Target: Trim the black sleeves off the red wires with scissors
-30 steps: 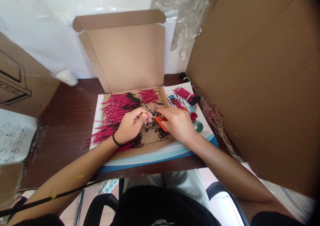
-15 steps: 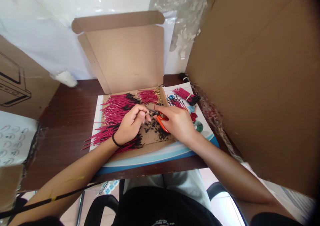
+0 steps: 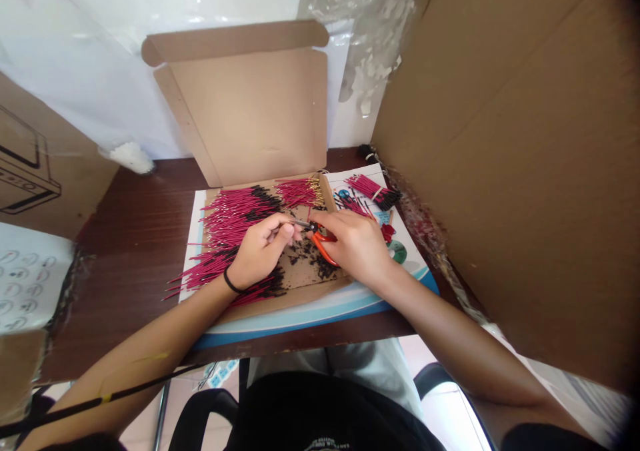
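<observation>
In the head view my right hand [image 3: 357,241] is closed around orange-handled pliers [image 3: 325,246], whose narrow dark jaws point left. The tips of the jaws reach the fingers of my left hand [image 3: 263,248], which are pinched together. Whatever lies between those fingers is too small and hidden to make out. To the left of that hand, and partly under it, several rows of red wires [image 3: 227,218] with black ends lie on a cardboard box bottom [image 3: 300,294]. Black scraps [image 3: 325,264] are scattered below the pliers.
Behind the box bottom its cardboard lid [image 3: 255,111] stands upright. A small pile of red wires with gold-coloured tips [image 3: 299,192] lies at the back. On the right are a tied wire bundle [image 3: 374,191] and a green roll [image 3: 397,252]. A large cardboard panel [image 3: 525,158] walls the right side.
The jaws of the pliers have come slightly further left against my left fingers. My left fingers have shifted a little; the wires and box stay as they were.
</observation>
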A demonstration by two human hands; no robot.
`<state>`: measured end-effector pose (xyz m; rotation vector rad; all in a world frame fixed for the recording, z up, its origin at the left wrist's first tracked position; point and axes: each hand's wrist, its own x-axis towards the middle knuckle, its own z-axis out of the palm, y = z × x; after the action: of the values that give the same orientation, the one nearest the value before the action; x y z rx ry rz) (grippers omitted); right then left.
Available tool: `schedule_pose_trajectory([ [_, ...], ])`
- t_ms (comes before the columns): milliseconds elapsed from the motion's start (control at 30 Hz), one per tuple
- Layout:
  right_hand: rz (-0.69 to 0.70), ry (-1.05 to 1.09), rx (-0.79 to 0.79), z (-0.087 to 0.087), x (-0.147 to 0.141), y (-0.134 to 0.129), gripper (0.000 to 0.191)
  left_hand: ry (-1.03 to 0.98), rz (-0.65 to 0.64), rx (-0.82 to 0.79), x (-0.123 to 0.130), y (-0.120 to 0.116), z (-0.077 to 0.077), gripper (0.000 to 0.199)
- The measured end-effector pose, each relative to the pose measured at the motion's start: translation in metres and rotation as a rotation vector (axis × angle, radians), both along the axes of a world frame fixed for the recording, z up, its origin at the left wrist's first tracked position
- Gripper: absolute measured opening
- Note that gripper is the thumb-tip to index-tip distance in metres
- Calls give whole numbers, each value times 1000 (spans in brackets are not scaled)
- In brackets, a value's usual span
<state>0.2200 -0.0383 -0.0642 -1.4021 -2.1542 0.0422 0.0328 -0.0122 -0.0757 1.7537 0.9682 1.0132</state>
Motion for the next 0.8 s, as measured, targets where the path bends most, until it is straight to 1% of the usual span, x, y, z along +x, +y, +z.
schedule_pose_trajectory([
  [200,33,-3,28,-2,0,0,23,14,-4,21,0,0,1,35],
  [367,67,-32,22,-4,3,1,23,26,-25,31,0,-1,1,34],
  [467,88,-55,24,-3,5,1,19,34,-42,25,-1,-2,2,35],
  [633,40,-81,-1,-3,4,0,10,12,-48,2,-1,-2,1,34],
  [800,17,42,4,-2,1,-1,19,-64,-3,-17,-1,0,-1,30],
])
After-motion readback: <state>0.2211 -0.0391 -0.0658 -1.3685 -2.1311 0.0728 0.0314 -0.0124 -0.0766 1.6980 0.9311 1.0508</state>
